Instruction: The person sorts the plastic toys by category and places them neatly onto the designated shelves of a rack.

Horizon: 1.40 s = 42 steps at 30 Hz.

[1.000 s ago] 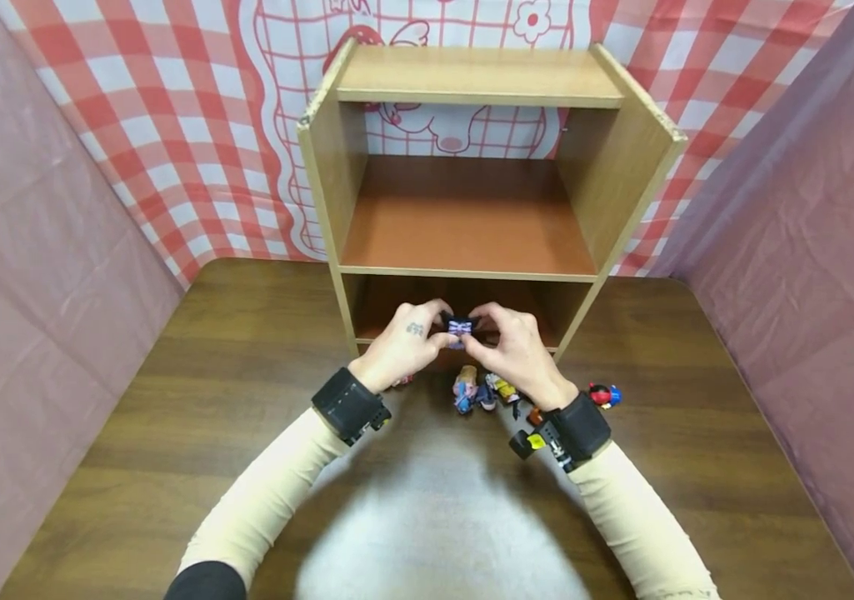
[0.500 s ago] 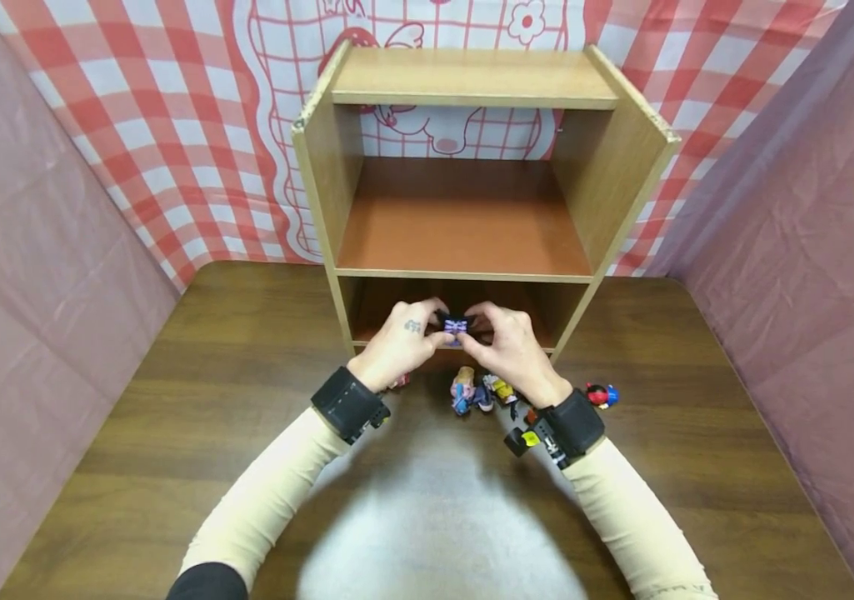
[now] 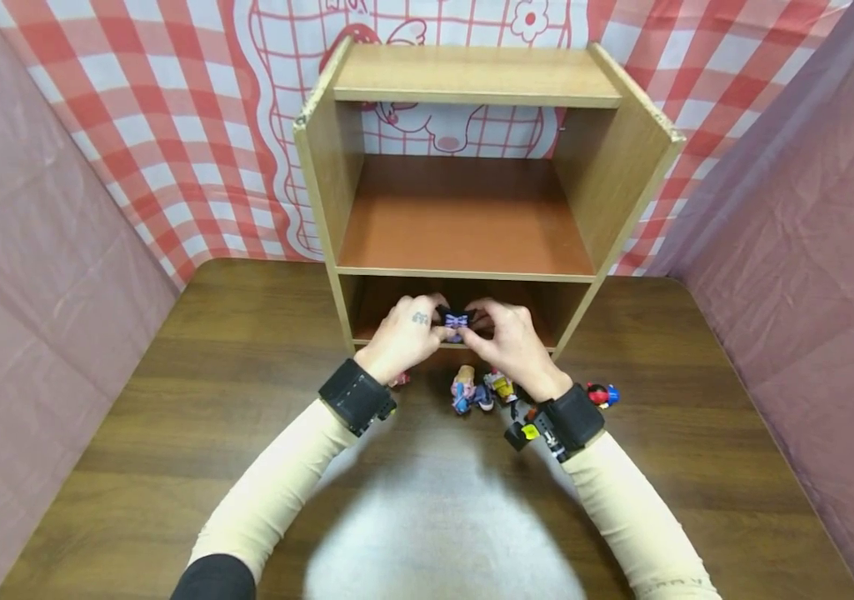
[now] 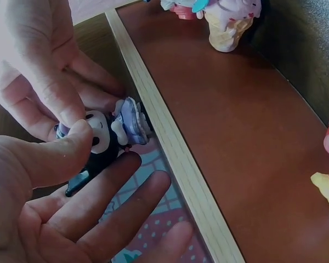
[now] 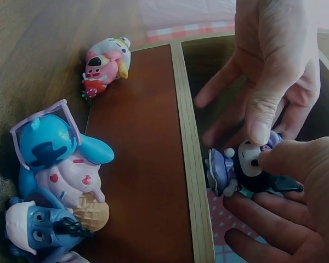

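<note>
Both hands meet at the front of the shelf unit's lower compartment, around one small figurine point(image 3: 456, 322). It has a black hood, white face, purple bow and ruffled purple dress. My left hand point(image 3: 402, 332) pinches its head side between thumb and fingers, the remaining fingers spread beneath in the left wrist view. From the opposite side my right hand point(image 3: 511, 343) pinches it too, thumb at the bow. The two thumbs come close together over the head in the right wrist view. In that view the dress point(image 5: 222, 171) points toward the shelf's pale front edge point(image 5: 193, 164).
The wooden shelf unit point(image 3: 467, 273) stands at the table's back. Near its base are an ice-cream-cone figurine point(image 3: 464, 390), a yellow-clothed figurine point(image 3: 501, 386) and a red-and-blue one point(image 3: 602, 395). The right wrist view shows a blue donkey figurine point(image 5: 49, 222) and a pink bear figurine point(image 5: 105, 66).
The hands stay almost in place around the figurine. My left wrist has shifted slightly right, and more of the purple bow shows.
</note>
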Motion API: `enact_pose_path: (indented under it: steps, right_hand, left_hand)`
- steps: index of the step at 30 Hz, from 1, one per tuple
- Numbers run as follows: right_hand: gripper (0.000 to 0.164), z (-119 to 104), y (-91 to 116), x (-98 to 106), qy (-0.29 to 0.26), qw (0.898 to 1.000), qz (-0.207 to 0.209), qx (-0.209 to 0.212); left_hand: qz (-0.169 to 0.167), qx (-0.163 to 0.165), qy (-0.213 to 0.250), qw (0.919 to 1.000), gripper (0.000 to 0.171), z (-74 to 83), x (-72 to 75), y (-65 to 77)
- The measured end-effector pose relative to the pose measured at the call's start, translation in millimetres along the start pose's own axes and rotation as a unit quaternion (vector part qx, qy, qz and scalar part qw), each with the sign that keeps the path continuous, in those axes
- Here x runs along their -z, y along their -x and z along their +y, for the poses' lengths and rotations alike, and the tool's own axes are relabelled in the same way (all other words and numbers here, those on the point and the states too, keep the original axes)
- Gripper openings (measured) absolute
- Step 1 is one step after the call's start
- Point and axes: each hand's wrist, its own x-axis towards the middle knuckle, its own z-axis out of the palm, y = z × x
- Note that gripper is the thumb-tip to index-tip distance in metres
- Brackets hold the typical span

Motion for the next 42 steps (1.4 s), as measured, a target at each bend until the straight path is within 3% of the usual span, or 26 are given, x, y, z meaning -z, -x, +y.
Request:
enact_pose_path:
  steps: [7,15,34,42]
  right_hand:
    - [0.026,1.7,-3.1,0.5,0.012,1.000,-0.003,-0.024]
    - [0.025,5.4,-6.9,0.6,0.016,0.999,0.003,-0.029]
    - [0.030,8.4,-10.6,-3.0,0.072,0.997,0.006,-0.039]
    - [0.030,13.6,-8.5,-2.1,0.006,0.996,-0.001,-0.090]
  left_hand:
    - [0.003,-0.002,-0.001,1.0000,0.021,1.1,-1.6,-5.4]
    - [0.006,0.023,0.020,0.9995,0.024,-1.7,-4.2,-12.0]
    - [0.023,0.033,0.024,0.9989,0.028,-1.0,-4.9,-11.8]
    - [0.010,0.034,0.039,0.9986,0.025,-0.1,-2.8,-12.2]
